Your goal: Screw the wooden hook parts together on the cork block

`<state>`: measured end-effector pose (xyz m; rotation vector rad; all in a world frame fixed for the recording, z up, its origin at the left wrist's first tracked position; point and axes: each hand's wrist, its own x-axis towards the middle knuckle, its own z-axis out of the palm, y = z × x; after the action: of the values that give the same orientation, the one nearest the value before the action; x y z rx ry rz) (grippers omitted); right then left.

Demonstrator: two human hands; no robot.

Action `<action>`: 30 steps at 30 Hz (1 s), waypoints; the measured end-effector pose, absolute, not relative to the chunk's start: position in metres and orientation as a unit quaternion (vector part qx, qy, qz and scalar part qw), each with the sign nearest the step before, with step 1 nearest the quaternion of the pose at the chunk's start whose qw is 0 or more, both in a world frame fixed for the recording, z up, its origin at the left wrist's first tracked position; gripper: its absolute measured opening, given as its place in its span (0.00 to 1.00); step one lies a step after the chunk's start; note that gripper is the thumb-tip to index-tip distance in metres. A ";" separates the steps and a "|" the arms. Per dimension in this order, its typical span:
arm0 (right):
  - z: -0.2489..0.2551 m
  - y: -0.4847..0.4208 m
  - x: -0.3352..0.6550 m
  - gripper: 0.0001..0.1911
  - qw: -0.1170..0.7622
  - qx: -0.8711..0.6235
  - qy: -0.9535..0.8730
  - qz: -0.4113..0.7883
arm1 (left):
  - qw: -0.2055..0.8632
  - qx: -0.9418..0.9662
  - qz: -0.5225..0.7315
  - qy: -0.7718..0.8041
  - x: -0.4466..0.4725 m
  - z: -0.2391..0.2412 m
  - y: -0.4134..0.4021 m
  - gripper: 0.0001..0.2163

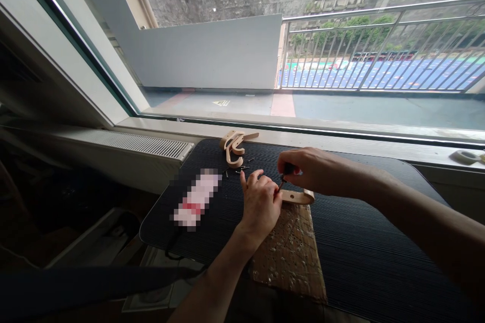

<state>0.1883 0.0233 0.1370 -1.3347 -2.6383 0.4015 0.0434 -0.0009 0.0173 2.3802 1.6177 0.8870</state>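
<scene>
Below right of centre, the left hand (261,201) steadies a pale curved wooden hook (297,197) at a pitted brown board's (290,252) far end (presumably against twisting) while the right hand (305,165) grips a black-handled screwdriver (290,168).

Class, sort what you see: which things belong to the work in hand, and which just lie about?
Apparently belonging: dark-handled tool, hooked wooden piece, pitted board, scattered fasteners, similar wooden pieces.

Probably just lying about: blurred pink item, pale roll.

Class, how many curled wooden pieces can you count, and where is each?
At least 3: a drilled piece at the far end of the worn board, and two overlapping pieces near the windowsill. Others may be hidden there.
</scene>
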 end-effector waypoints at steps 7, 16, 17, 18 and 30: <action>0.136 0.033 0.176 0.03 0.061 -0.419 -0.900 0.101 | 0.052 0.795 0.292 0.530 0.042 0.017 -0.001 0.04; 0.142 0.027 0.173 0.11 0.015 -0.432 -0.901 0.024 | 0.044 0.800 0.289 0.524 0.042 0.018 -0.001 0.05; 0.142 0.027 0.172 0.11 0.017 -0.426 -0.904 0.028 | 0.044 0.800 0.289 0.523 0.042 0.018 -0.001 0.05; 0.142 0.027 0.172 0.10 0.019 -0.421 -0.906 0.031 | 0.044 0.800 0.289 0.523 0.042 0.018 -0.002 0.05; 0.144 0.023 0.173 0.09 -0.012 -0.440 -0.898 -0.010 | 0.057 0.800 0.297 0.518 0.041 0.018 -0.001 0.05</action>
<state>0.1734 0.0225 0.1442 -1.3923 -2.8437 -0.0326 0.0413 -0.0013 0.0179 2.4262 1.5725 0.9012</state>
